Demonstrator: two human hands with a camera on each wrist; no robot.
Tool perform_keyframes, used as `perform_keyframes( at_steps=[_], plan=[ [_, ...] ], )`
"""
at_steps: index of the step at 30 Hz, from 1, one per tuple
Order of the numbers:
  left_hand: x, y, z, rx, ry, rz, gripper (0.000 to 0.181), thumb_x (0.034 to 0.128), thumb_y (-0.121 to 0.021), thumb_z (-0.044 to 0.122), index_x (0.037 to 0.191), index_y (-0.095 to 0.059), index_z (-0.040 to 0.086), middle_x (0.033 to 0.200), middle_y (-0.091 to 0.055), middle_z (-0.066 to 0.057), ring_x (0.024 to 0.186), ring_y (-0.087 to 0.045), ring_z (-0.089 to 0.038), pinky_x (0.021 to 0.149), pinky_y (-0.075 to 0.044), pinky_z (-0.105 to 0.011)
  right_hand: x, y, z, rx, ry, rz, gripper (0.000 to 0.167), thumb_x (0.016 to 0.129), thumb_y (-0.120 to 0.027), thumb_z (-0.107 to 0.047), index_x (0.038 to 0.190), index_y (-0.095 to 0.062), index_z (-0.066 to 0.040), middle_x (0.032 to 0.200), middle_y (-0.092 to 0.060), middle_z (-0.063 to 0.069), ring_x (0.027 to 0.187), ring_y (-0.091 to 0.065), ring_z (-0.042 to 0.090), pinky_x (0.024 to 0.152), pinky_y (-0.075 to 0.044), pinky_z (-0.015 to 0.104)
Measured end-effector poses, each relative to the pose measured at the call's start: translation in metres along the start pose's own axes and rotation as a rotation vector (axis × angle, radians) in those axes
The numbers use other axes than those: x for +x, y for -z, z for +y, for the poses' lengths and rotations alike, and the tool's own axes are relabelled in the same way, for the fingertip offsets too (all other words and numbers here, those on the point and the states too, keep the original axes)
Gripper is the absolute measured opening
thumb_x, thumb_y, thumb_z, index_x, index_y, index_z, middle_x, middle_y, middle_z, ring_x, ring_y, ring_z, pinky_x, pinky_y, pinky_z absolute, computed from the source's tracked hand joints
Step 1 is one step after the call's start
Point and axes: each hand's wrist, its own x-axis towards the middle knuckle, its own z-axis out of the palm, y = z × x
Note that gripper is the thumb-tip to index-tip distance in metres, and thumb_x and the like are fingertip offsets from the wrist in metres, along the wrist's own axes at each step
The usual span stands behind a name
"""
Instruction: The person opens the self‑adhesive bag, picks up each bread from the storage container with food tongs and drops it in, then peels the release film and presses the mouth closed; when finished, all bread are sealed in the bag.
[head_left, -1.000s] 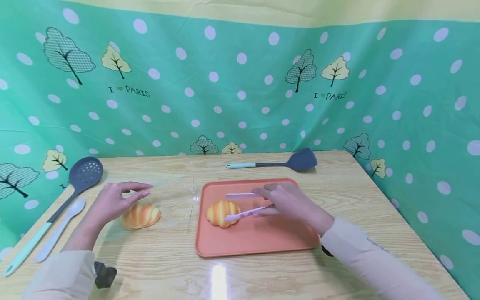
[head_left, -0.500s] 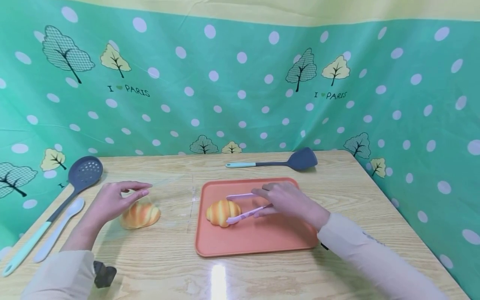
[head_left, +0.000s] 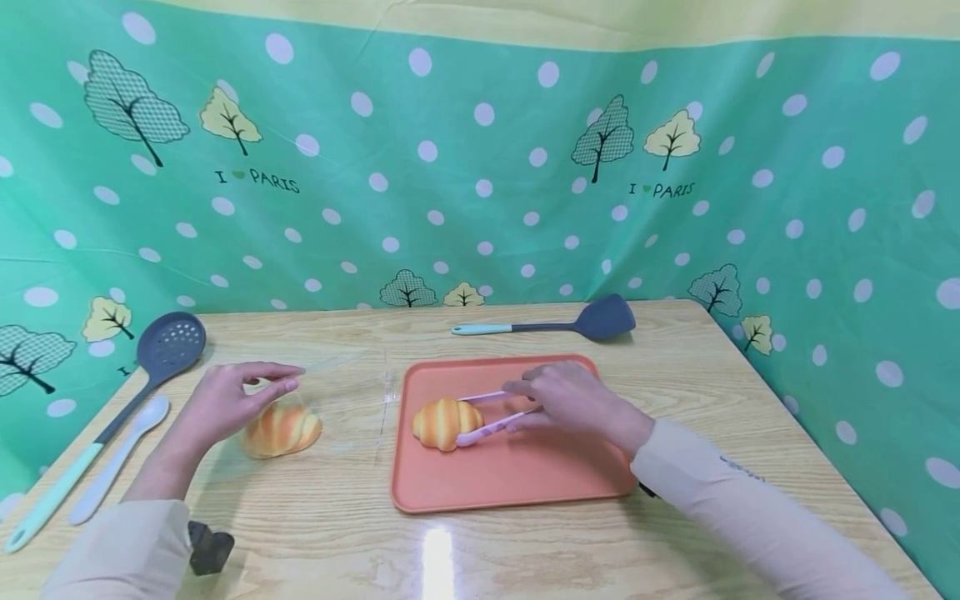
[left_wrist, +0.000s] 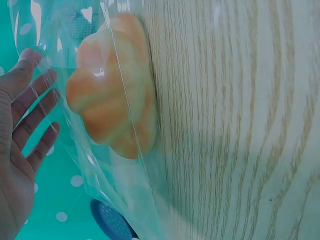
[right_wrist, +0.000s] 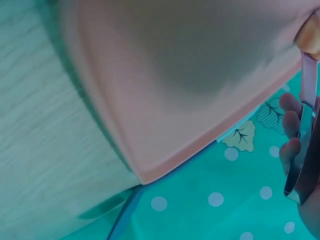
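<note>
Right hand [head_left: 566, 398]: pale purple tongs [head_left: 491, 428] with a shiny metal-looking section at the bend are held, grip clamped on them. Tong arms are spread; the right end of a plump, ridged, yellow-and-orange croissant-shaped roll [head_left: 442, 425] is bracketed by the tips. Whether the roll is actually squeezed can't be told. That roll is seated toward the left side of a coral-pink rectangular tray [head_left: 517, 479] with rounded corners and a raised rim, set on the pale wood-grain worktop [head_left: 322, 525].

Left hand [head_left: 232, 402]: edge of a clear plastic bag [head_left: 352, 408] is pinched between thumb and fingers, film held up off the worktop there. A second croissant-shaped roll [head_left: 277, 433], same colours, is enclosed in the bag, left of the tray, partly masked by the hand in the head view.

Around: a dark blue slotted skimmer [head_left: 114, 426] with a mint handle is laid far left, a pale lilac spoon [head_left: 122, 454] just beside it. A dark blue turner [head_left: 551, 328], also mint-handled, is laid behind the tray. All backed by green polka-dot fabric [head_left: 480, 167] printed with trees.
</note>
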Motion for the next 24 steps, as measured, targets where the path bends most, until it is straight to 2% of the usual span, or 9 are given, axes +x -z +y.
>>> perform_keyframes(
  at_steps=[6,12,16,24],
  plan=[
    [0.000,0.000,0.001,0.005,-0.006,-0.002,0.022,0.0961,-0.073,0.024,0.112,-0.079,0.009,0.104,-0.077,-0.013,0.088,-0.072,-0.032,0.082,-0.053,-0.051,0.002,0.000,-0.003,0.051,-0.056,-0.008,0.046,0.084,-0.079,-0.053,0.116,-0.077,-0.019,0.064,-0.048,-0.013,0.054,-0.042,0.004,0.050,-0.033,0.021],
    [0.000,0.002,0.001,-0.007,0.024,-0.044,0.028,0.0979,-0.071,0.028,0.116,-0.077,0.008,0.109,-0.075,-0.017,0.096,-0.070,-0.040,0.086,-0.052,-0.060,0.003,-0.001,-0.005,0.052,-0.081,0.012,0.045,0.083,-0.081,-0.051,0.116,-0.079,-0.020,0.062,-0.048,-0.013,0.053,-0.040,0.004,0.050,-0.031,0.021],
    [0.001,0.002,0.002,-0.007,0.032,-0.062,0.031,0.0981,-0.070,0.030,0.118,-0.077,0.008,0.111,-0.074,-0.019,0.100,-0.068,-0.044,0.088,-0.051,-0.063,0.001,-0.002,-0.007,0.032,-0.073,0.038,0.045,0.083,-0.081,-0.051,0.114,-0.079,-0.019,0.062,-0.050,-0.013,0.052,-0.040,0.004,0.050,-0.032,0.020],
    [0.001,0.003,0.003,0.004,-0.003,-0.051,0.030,0.0980,-0.070,0.029,0.119,-0.076,0.007,0.111,-0.074,-0.019,0.097,-0.069,-0.043,0.087,-0.051,-0.064,-0.004,0.000,-0.011,-0.001,-0.069,0.084,0.047,0.084,-0.080,-0.051,0.115,-0.079,-0.017,0.069,-0.064,-0.007,0.056,-0.047,0.004,0.052,-0.036,0.020]
  ],
)
